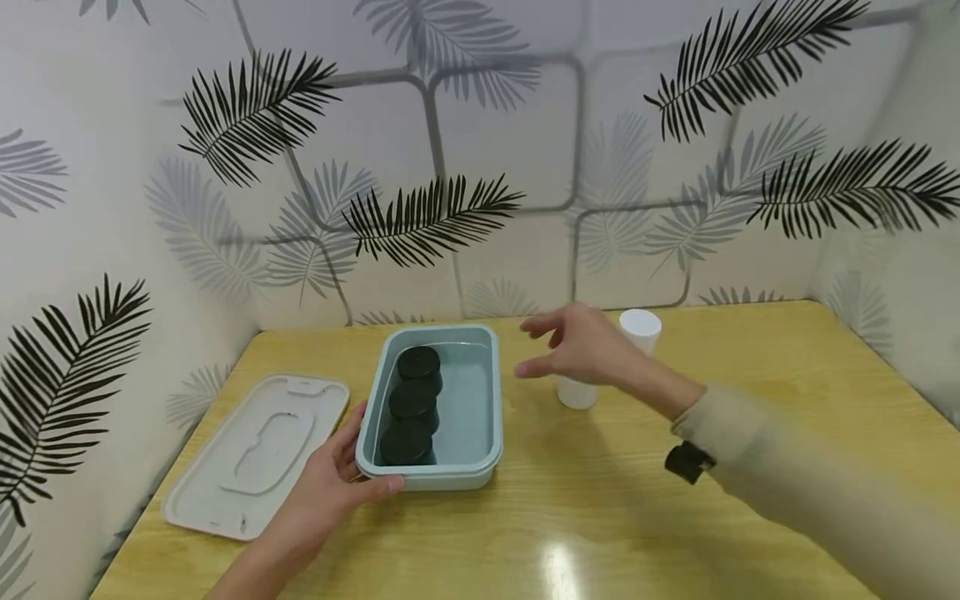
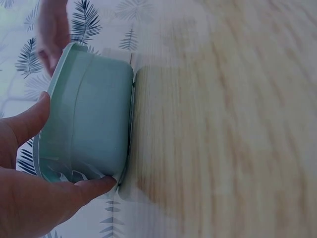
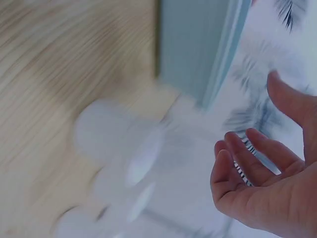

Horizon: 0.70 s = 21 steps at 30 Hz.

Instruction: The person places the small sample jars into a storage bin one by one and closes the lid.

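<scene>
A light blue-green rectangular plastic container (image 1: 467, 408) stands on the table. Down its left side runs a row of three black round pots (image 1: 407, 442). My left hand (image 1: 330, 487) grips its near left corner, thumb along the front rim and fingers against the outer wall (image 2: 99, 114). My right hand (image 1: 581, 346) is in the air right of the container, holding nothing, its fingers loosely bent and apart from the thumb. Behind and below it stand white cylinders, one (image 1: 640, 323) at the back and one (image 1: 576, 393) nearer, partly hidden by the hand.
A pale flat lid (image 1: 262, 450) lies on the table left of the container, beside my left forearm. The wooden table (image 1: 675, 533) meets a leaf-patterned wall (image 1: 510, 250) at the back. In the right wrist view the white cylinders (image 3: 106, 131) are blurred.
</scene>
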Motion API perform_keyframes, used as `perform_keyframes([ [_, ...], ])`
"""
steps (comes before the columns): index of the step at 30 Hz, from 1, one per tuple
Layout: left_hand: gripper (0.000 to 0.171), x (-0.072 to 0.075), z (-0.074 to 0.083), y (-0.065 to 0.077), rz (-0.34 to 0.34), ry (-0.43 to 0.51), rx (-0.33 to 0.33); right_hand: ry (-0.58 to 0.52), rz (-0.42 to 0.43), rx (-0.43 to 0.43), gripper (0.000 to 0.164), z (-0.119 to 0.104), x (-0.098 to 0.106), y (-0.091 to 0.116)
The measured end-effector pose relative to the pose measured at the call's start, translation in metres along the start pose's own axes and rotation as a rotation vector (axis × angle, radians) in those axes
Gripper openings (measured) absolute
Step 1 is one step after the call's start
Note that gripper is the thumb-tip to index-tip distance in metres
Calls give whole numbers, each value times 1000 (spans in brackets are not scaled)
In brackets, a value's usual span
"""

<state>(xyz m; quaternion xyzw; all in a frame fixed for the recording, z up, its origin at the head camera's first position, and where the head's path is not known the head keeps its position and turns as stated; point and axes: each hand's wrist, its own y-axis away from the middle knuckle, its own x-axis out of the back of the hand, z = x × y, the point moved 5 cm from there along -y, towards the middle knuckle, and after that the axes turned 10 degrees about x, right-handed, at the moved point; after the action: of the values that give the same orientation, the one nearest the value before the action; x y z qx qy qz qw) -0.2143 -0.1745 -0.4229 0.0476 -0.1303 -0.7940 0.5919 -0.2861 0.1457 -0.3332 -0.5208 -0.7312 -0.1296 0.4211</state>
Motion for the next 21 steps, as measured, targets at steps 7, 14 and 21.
perform_keyframes([
  [7,113,3,9,-3,-16,-18,-31,25,6,-161,80,65,17,28],
  [14,114,2,4,0,-21,-11,-14,-9,41,-165,80,79,1,42],
  [21,115,1,3,0,-13,-8,-4,-54,79,-137,77,84,-1,46],
])
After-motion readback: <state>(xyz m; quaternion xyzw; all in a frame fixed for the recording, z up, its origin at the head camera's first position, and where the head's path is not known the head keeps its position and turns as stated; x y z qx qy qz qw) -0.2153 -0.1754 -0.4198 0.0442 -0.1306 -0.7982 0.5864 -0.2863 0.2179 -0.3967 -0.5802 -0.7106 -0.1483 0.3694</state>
